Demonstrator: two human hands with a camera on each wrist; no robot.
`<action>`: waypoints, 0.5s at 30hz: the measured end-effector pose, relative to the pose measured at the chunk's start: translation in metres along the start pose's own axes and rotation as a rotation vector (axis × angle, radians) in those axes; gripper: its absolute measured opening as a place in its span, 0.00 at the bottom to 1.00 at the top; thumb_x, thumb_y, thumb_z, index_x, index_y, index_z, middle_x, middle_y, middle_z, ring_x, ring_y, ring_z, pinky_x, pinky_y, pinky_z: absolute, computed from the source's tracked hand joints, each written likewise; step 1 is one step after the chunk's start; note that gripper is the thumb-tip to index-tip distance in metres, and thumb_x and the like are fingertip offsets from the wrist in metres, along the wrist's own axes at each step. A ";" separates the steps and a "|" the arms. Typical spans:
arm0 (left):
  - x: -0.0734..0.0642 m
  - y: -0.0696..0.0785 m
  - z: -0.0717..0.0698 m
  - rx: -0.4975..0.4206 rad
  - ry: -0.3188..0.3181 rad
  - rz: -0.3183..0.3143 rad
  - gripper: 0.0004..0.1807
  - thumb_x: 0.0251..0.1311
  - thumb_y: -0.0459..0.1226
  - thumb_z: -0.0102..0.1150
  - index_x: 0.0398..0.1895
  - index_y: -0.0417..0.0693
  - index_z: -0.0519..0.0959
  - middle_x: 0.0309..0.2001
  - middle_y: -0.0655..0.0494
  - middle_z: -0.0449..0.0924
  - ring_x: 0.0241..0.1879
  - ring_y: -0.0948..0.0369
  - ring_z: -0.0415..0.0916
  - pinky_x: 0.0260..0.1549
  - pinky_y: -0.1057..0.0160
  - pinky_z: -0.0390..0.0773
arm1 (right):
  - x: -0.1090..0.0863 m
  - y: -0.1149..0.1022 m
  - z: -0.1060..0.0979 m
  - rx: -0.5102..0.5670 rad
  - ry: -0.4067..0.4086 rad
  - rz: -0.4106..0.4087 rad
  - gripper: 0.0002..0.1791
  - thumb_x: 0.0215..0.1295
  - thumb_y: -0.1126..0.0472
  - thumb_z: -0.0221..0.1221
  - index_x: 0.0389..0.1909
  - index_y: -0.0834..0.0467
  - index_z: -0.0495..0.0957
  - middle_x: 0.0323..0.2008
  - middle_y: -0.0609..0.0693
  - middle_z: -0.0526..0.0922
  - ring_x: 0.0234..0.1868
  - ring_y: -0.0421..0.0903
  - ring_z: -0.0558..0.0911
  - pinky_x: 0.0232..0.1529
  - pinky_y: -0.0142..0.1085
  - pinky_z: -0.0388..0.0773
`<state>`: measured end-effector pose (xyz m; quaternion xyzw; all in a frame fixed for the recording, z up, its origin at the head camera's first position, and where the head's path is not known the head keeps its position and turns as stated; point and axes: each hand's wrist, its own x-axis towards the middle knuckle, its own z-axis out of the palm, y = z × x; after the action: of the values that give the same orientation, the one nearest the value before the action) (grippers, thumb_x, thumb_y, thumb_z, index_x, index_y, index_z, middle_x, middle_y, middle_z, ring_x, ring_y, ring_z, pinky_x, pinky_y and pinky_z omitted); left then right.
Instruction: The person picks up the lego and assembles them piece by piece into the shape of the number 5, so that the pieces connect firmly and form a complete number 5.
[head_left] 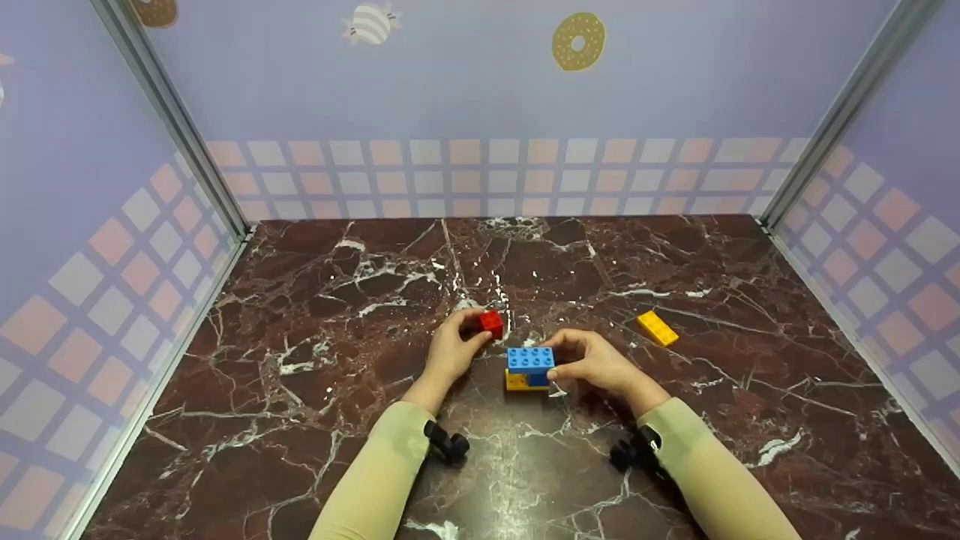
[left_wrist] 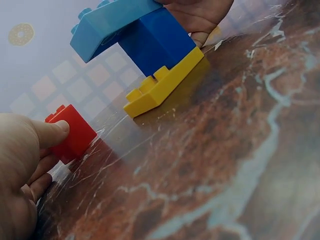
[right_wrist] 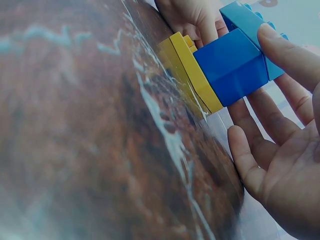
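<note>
A small stack of toy bricks stands in front of me. Its base is a flat yellow brick (left_wrist: 167, 80), a dark blue brick (right_wrist: 232, 67) sits on one end of that, and a light blue brick (head_left: 530, 360) with studs on top lies across it, jutting out over the yellow studs. My right hand (head_left: 600, 364) grips the light blue brick at its right end, thumb on the near side and fingers behind. To the left of the stack, my left hand (head_left: 452, 346) pinches a red brick (left_wrist: 74, 135) between thumb and fingers, low over the table and apart from the stack.
Another flat yellow brick (head_left: 658, 328) lies on the dark marbled table (head_left: 315, 450), to the right and farther back. Patterned panels (head_left: 480, 97) wall in the table at the back and both sides. Each wrist wears a small black camera mount (head_left: 448, 442).
</note>
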<state>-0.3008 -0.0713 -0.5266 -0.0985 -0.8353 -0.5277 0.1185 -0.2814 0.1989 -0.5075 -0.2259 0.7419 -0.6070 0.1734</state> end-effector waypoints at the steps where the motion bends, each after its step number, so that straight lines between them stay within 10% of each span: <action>1: 0.000 0.000 0.000 -0.009 -0.003 0.003 0.21 0.59 0.31 0.72 0.55 0.39 0.82 0.53 0.39 0.85 0.54 0.44 0.84 0.61 0.46 0.79 | 0.000 0.000 0.000 0.000 0.000 0.000 0.23 0.56 0.71 0.71 0.51 0.73 0.77 0.46 0.43 0.88 0.46 0.43 0.86 0.48 0.32 0.86; 15: -0.001 0.002 0.000 -0.121 0.005 -0.041 0.21 0.60 0.31 0.70 0.57 0.39 0.81 0.54 0.37 0.85 0.56 0.43 0.83 0.62 0.46 0.80 | 0.000 0.001 -0.001 -0.004 0.001 0.002 0.23 0.55 0.71 0.71 0.52 0.73 0.77 0.45 0.43 0.88 0.46 0.43 0.86 0.47 0.32 0.87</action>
<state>-0.2994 -0.0705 -0.5245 -0.0871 -0.8034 -0.5797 0.1039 -0.2820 0.1993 -0.5081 -0.2252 0.7434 -0.6054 0.1735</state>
